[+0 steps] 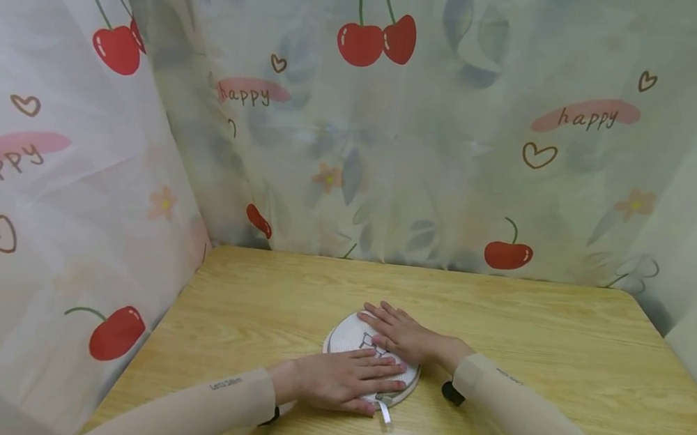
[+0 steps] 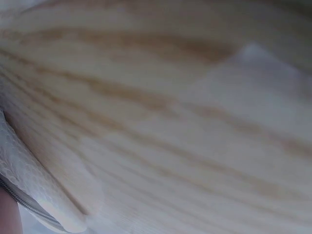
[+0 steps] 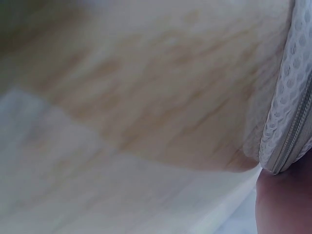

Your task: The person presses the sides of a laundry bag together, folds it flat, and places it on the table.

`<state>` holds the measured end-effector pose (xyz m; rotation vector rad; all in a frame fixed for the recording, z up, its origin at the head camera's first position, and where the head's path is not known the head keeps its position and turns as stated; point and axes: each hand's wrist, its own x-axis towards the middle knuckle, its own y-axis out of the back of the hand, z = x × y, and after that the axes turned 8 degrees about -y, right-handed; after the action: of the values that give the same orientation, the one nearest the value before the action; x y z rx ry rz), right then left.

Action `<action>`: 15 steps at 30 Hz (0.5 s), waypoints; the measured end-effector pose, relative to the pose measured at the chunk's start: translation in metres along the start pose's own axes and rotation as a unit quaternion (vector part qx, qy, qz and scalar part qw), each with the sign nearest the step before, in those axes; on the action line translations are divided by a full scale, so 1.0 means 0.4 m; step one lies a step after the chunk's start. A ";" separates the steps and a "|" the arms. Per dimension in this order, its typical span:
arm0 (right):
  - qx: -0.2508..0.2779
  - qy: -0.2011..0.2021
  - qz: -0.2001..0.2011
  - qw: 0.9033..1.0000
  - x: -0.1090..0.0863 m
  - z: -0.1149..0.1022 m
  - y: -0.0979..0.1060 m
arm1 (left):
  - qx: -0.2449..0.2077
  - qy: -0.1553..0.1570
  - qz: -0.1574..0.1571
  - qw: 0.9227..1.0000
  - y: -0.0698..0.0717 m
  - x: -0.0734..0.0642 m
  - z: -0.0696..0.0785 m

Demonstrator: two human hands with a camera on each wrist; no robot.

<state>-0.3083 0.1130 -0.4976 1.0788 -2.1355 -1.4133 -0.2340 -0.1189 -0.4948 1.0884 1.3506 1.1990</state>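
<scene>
A round white mesh laundry bag [image 1: 346, 333] lies flattened on the wooden table, with a dark line drawing on its top. My left hand [image 1: 339, 379] rests across its near side, fingers straight and pointing right. Over the far right part spreads my right hand [image 1: 406, 336], palm down, with its fingers reaching toward the upper left. A white tab [image 1: 384, 413] sticks out from the near edge. In the right wrist view a zipper [image 3: 297, 122] runs along the honeycomb mesh side, and the left wrist view catches the bag's mesh edge [image 2: 29, 170] too.
The wood-grain table [image 1: 265, 300] extends around the bag on all sides. Behind it hangs a curtain [image 1: 393, 145] printed with cherries, and another printed sheet [image 1: 71, 219] closes off the left. Light glares on the tabletop near the front.
</scene>
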 end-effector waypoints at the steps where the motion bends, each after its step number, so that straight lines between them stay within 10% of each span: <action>1: 0.002 0.003 0.001 1.000 -0.001 0.001 -0.001 | 0.000 0.000 0.001 1.000 0.000 0.001 0.001; 15: 0.006 -0.006 -0.001 1.000 -0.008 -0.006 0.000 | 0.011 0.004 0.006 1.000 0.005 0.000 0.009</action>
<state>-0.3047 0.1138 -0.4961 1.0811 -2.1542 -1.4121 -0.2306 -0.1181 -0.4928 1.1104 1.3670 1.2007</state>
